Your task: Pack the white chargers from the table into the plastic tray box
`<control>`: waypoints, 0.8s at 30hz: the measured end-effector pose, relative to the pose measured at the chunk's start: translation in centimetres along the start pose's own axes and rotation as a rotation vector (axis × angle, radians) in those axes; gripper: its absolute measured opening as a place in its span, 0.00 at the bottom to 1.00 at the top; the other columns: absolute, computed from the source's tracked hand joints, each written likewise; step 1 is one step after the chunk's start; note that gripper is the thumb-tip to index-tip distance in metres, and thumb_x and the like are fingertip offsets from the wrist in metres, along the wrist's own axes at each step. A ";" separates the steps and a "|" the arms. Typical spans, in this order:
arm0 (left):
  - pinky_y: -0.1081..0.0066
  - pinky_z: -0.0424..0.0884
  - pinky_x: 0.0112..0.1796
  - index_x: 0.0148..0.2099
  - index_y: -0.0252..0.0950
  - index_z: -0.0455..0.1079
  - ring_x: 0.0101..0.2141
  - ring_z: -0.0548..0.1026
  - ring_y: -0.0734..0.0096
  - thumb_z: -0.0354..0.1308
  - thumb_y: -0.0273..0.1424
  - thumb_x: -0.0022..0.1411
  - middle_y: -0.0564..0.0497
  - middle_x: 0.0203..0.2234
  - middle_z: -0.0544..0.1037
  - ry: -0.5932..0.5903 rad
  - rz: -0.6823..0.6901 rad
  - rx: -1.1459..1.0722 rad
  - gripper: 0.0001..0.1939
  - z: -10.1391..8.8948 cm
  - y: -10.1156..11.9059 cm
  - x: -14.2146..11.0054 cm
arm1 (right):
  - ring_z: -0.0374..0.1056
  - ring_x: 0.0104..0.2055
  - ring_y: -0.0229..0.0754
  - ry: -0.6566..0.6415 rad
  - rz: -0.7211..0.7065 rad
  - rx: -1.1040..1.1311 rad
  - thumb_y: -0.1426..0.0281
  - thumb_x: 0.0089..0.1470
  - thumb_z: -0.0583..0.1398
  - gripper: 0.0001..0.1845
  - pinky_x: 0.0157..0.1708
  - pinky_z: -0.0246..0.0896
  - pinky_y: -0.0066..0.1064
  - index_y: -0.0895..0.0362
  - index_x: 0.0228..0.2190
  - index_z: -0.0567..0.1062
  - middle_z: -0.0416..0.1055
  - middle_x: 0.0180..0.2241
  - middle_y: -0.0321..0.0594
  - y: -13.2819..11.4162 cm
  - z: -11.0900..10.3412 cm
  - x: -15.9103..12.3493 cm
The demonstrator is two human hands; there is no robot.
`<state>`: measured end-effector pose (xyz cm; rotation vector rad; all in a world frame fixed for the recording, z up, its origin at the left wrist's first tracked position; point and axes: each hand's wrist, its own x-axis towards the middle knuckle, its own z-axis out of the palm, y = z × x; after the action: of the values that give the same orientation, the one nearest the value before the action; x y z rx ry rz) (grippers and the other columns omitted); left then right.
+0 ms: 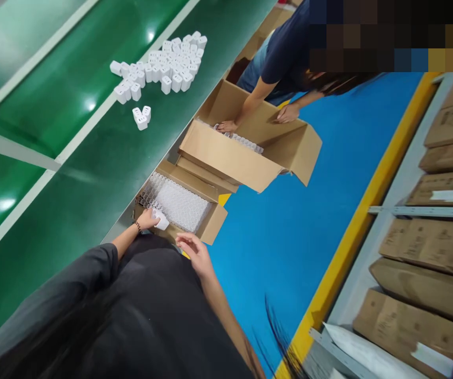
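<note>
My left hand (148,218) grips a small white plug adapter (160,219) at the near corner of an open cardboard box (209,227) that holds a clear tray (179,202) packed with white adapters. Below the box my right hand (193,251) hovers with its fingers loosely spread and nothing in it. A heap of several white adapters (167,66) lies farther along the green conveyor belt (92,173), with a few loose ones (141,117) nearer to me.
A co-worker (285,58) in a dark shirt leans over a larger open carton (245,152) with both hands in it. The floor (301,231) is blue with a yellow stripe (352,247). Shelves of brown cartons (435,242) stand at the right.
</note>
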<state>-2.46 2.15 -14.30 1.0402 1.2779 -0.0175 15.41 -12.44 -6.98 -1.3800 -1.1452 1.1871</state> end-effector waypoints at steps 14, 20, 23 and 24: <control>0.50 0.50 0.58 0.42 0.35 0.65 0.63 0.45 0.40 0.63 0.37 0.55 0.38 0.53 0.64 0.198 0.014 0.273 0.16 14.7 -14.0 26.7 | 0.72 0.22 0.56 0.349 0.226 -0.340 0.51 0.59 0.53 0.13 0.11 0.66 0.43 0.38 0.41 0.74 0.71 0.28 0.37 26.9 2.9 -19.0; 0.48 0.45 0.61 0.42 0.30 0.64 0.66 0.30 0.40 0.60 0.36 0.60 0.31 0.62 0.53 0.355 0.112 0.233 0.15 18.5 -20.5 35.2 | 0.73 0.22 0.61 0.319 0.324 -0.455 0.42 0.53 0.49 0.23 0.12 0.71 0.54 0.37 0.42 0.73 0.74 0.29 0.38 33.7 3.8 -27.3; 0.46 0.43 0.61 0.49 0.23 0.65 0.66 0.24 0.39 0.60 0.34 0.60 0.26 0.66 0.44 0.401 0.100 0.274 0.20 19.2 -22.8 36.6 | 0.74 0.23 0.64 0.268 0.423 -0.350 0.39 0.49 0.50 0.24 0.13 0.70 0.58 0.32 0.42 0.72 0.74 0.29 0.37 36.1 3.9 -31.0; 0.45 0.41 0.61 0.51 0.21 0.64 0.66 0.23 0.39 0.60 0.33 0.60 0.26 0.67 0.42 0.415 0.082 0.301 0.22 19.5 -23.3 36.9 | 0.74 0.24 0.65 0.240 0.483 -0.293 0.40 0.49 0.51 0.22 0.15 0.71 0.60 0.30 0.43 0.71 0.75 0.30 0.36 36.7 3.7 -31.5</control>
<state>12.91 -4.54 -59.08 1.4043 1.6398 0.0748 11.38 -47.32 -40.43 -2.0466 -0.8607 1.1657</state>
